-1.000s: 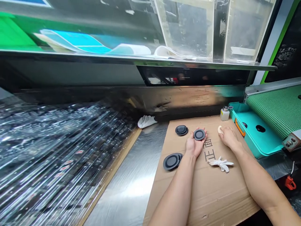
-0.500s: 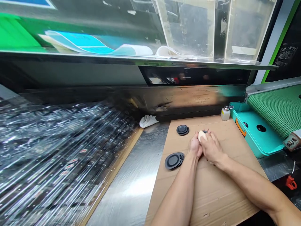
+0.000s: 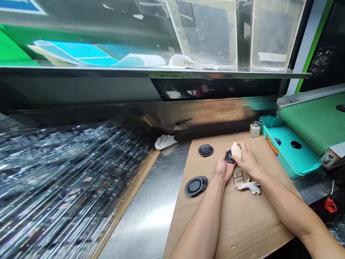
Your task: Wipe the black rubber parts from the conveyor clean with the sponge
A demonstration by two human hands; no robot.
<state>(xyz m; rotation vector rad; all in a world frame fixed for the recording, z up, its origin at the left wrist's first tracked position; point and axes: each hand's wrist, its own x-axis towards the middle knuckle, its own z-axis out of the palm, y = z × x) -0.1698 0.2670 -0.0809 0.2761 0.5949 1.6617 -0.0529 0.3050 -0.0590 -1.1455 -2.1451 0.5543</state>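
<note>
My left hand (image 3: 224,168) holds a small round black disc (image 3: 229,156) from below, its fingers curled round the edge. In my right hand (image 3: 246,158) is a cream-coloured pad (image 3: 236,149), pinched between thumb and fingers at the right edge of the disc. Both hands are raised over the cardboard sheet (image 3: 215,216). To their left lie two overlapping groups of black discs, a farther one (image 3: 205,150) and a nearer, larger-looking one (image 3: 196,186). A white glove (image 3: 248,186) rests on the cardboard below my right hand, beside dark pen marks (image 3: 238,176).
A small white bottle (image 3: 254,129) stands at the cardboard's far right corner. Beyond it are a turquoise tray (image 3: 299,163) with black discs and a green conveyor belt (image 3: 307,118). Another white glove (image 3: 165,141) lies near clear-wrapped goods (image 3: 81,194) on the left. A metal shelf edge (image 3: 188,74) crosses above.
My right hand has lifted the pad up and right, uncovering more of the black disc in my left hand. The glove and pen marks beneath have come into sight. The view has shifted slightly.
</note>
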